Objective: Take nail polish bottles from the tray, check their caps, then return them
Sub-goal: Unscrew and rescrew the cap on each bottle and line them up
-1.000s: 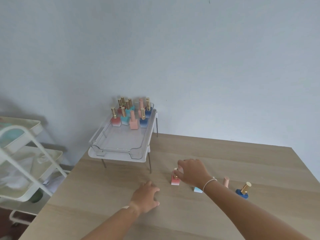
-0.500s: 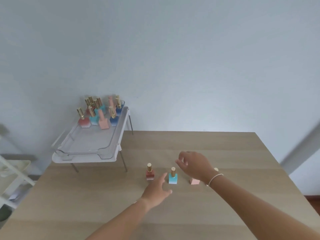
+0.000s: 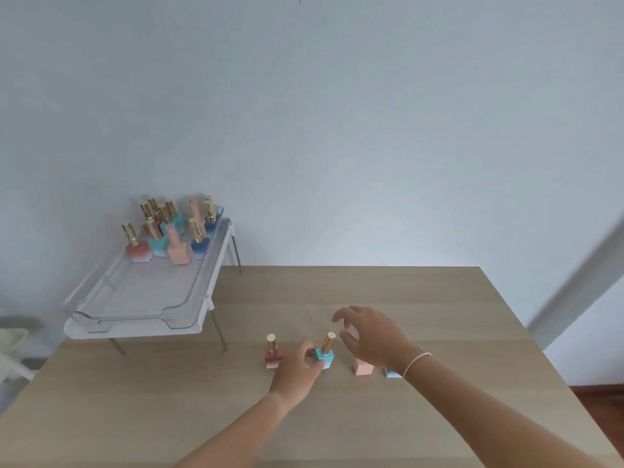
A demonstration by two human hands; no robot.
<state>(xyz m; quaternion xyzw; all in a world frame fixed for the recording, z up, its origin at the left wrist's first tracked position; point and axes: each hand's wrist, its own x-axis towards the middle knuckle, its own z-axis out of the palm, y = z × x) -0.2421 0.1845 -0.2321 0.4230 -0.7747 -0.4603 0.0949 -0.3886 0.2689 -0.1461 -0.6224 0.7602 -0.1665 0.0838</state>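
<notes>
A turquoise nail polish bottle (image 3: 326, 353) with a gold cap stands on the wooden table (image 3: 439, 315), slightly tilted. My left hand (image 3: 297, 369) grips its base. My right hand (image 3: 369, 336) hovers just right of its cap, fingers spread, holding nothing. A red bottle (image 3: 272, 352) stands to the left. A pink bottle (image 3: 363, 368) and a pale blue bottle (image 3: 391, 373) are partly hidden behind my right hand and wrist. The clear tray (image 3: 141, 298) on a white raised stand holds several more bottles at its far end.
The tray stand (image 3: 216, 329) rests on thin metal legs at the table's back left corner. A white cart (image 3: 10, 349) sits off the left edge. A blue-grey wall rises behind the table.
My left hand moved forward and closed on the turquoise bottle's base. My right hand stays over the bottles, now beside the turquoise cap.
</notes>
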